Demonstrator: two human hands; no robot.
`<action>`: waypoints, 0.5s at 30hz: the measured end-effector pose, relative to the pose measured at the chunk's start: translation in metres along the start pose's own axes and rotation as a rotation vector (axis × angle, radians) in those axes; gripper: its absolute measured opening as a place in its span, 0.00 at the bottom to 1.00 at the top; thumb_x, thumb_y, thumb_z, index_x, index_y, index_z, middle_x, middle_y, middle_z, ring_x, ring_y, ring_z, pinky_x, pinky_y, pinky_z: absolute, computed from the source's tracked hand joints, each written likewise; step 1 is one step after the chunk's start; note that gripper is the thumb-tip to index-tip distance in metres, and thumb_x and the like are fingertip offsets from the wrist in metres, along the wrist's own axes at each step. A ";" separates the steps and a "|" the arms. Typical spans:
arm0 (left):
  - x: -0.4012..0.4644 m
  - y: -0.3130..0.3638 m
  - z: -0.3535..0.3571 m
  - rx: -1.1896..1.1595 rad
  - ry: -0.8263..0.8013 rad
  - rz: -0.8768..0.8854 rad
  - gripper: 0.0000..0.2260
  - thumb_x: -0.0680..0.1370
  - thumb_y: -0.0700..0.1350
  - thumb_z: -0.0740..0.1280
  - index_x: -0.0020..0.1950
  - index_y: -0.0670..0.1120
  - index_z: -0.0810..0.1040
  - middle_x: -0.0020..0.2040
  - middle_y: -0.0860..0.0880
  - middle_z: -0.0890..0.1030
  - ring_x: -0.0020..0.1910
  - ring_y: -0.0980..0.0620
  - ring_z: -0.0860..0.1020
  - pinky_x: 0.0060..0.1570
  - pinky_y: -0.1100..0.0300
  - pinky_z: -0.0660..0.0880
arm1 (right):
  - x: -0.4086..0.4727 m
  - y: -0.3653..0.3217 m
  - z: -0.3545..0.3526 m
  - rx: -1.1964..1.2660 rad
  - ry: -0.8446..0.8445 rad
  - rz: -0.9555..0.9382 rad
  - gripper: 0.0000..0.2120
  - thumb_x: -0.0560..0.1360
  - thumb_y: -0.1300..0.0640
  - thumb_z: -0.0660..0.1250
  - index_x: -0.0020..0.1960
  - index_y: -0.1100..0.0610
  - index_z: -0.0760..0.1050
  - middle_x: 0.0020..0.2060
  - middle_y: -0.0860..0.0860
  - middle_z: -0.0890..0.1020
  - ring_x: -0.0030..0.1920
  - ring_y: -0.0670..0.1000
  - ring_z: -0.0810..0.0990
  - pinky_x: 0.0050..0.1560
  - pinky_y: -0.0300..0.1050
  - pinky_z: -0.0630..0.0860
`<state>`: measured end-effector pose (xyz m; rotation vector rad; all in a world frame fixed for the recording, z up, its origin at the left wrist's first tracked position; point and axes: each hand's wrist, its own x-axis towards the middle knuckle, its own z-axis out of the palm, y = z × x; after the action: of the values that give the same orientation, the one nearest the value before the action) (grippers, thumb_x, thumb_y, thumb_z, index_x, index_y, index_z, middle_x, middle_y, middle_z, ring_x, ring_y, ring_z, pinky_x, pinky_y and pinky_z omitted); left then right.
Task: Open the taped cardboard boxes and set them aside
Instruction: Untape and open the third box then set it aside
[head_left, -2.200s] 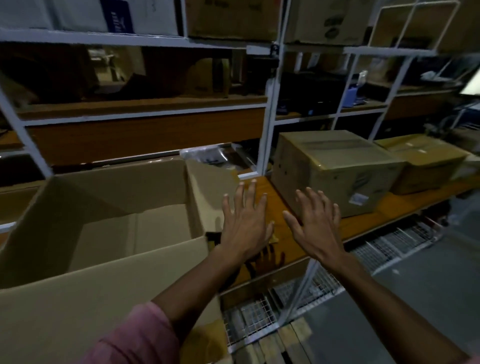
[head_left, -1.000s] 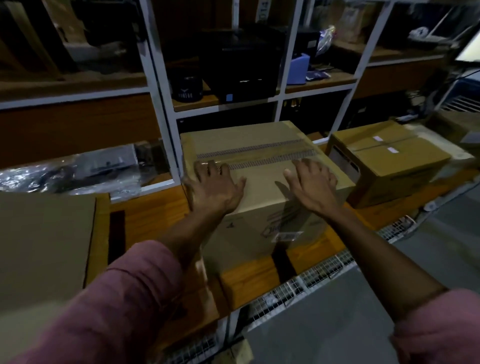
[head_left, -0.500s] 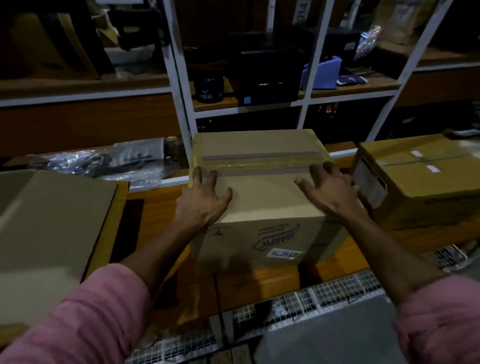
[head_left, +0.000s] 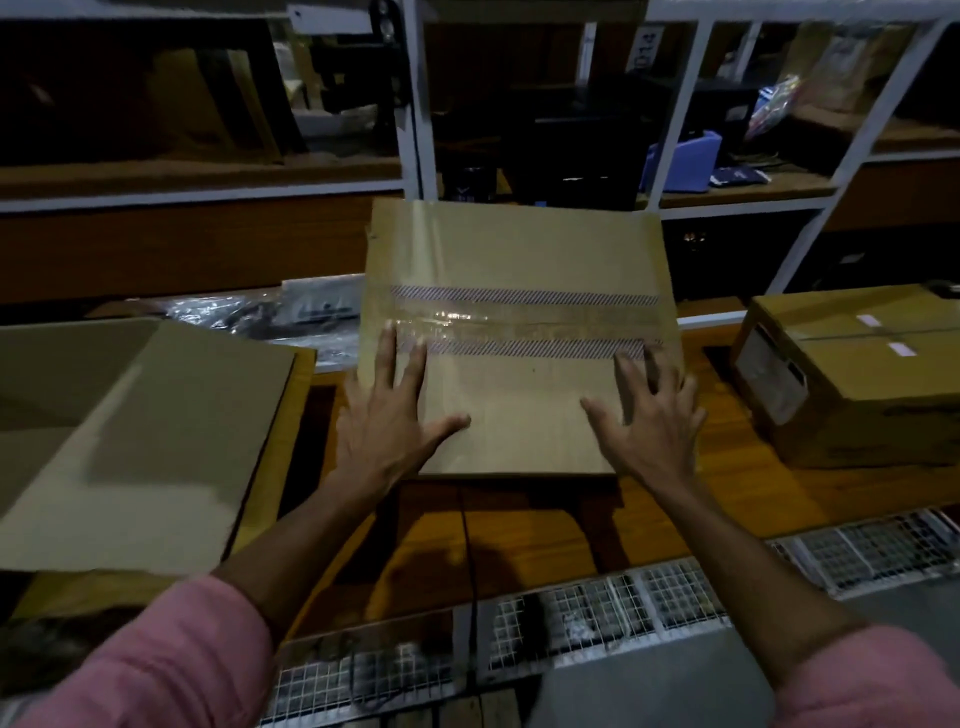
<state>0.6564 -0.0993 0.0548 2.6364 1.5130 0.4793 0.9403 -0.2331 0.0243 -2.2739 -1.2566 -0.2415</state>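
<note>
Taped cardboard box sits at frame centre on the wooden bench, clear tape intact along its top seam. Left hand and right hand rest on its lid, grip wide, fingers spread. Opened box at left; second sealed box at right.

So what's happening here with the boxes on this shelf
A person in pink sleeves has both hands flat on top of a brown cardboard box sealed with clear tape. The left hand and right hand rest with fingers spread near the tape seam, which is still intact. An already opened cardboard box sits to the left on the wooden shelf, and another taped cardboard box waits to the right.
</note>
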 end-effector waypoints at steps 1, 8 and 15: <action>-0.012 -0.007 0.006 0.019 0.002 -0.001 0.51 0.68 0.81 0.55 0.83 0.58 0.40 0.81 0.53 0.28 0.76 0.27 0.52 0.64 0.31 0.72 | -0.009 -0.004 0.006 -0.036 -0.006 -0.023 0.36 0.72 0.27 0.58 0.75 0.42 0.63 0.80 0.51 0.54 0.74 0.69 0.58 0.67 0.71 0.63; -0.083 -0.050 0.051 0.101 0.027 0.087 0.56 0.71 0.70 0.71 0.84 0.48 0.40 0.81 0.40 0.33 0.78 0.25 0.39 0.69 0.23 0.59 | -0.078 -0.010 0.041 -0.041 -0.162 -0.063 0.46 0.72 0.26 0.60 0.82 0.43 0.47 0.81 0.55 0.42 0.77 0.75 0.45 0.67 0.81 0.57; -0.061 -0.033 -0.003 0.058 0.222 -0.001 0.50 0.73 0.75 0.59 0.84 0.52 0.40 0.82 0.40 0.36 0.80 0.29 0.41 0.72 0.24 0.52 | -0.069 -0.059 0.003 -0.063 0.118 -0.150 0.42 0.74 0.27 0.59 0.81 0.46 0.55 0.77 0.61 0.56 0.76 0.67 0.57 0.70 0.72 0.59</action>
<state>0.5993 -0.1350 0.0366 2.7028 1.6087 0.7626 0.8533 -0.2565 0.0160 -2.1847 -1.3762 -0.4680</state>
